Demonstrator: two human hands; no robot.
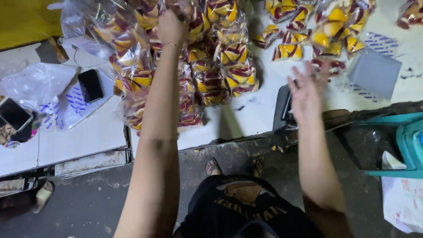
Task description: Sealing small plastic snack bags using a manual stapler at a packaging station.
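Where the white table spans the upper frame, it carries every item noted below. The largest container is a big clear plastic bag at centre, filled with many small yellow-and-maroon snack packets stacked several deep. The left hand is closed on the top of this bag, fingers bunched around the gathered plastic, a thin bracelet at the wrist. A looser fold of the same clear plastic stands out to the left of the forearm.

A second, smaller heap of snack packets lies on the table to the right, some in clear wrap; whether that wrap is closed cannot be told. The right hand hovers just below this heap, fingers spread, grip open and holding nothing, blurred.

Right of that heap lies a flat grey sheet. A teal plastic crate stands beside the table at far right. On the left, a crumpled clear bag lies near a black phone; a second phone rests at the left edge.
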